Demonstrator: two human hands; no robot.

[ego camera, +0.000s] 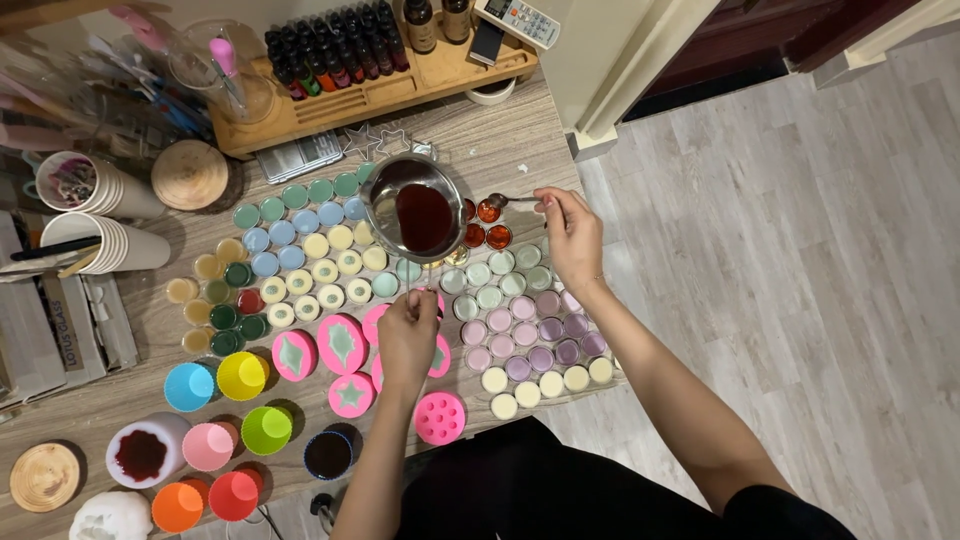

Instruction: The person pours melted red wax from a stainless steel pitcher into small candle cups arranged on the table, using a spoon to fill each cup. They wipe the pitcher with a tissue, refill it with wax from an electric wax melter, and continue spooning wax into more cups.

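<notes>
Our left hand point(408, 335) grips the handle of a small metal pot point(415, 207) of dark red wax, tilted over red-filled tealight cups point(487, 224); our right hand point(572, 235) pinches a spoon point(512, 201). Most pastel cups look filled; several silicone moulds point(242, 375) remain empty.

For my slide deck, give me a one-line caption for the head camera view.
Left hand tilts a pot of dark red liquid over small moulds while right hand holds a spoon.
</notes>
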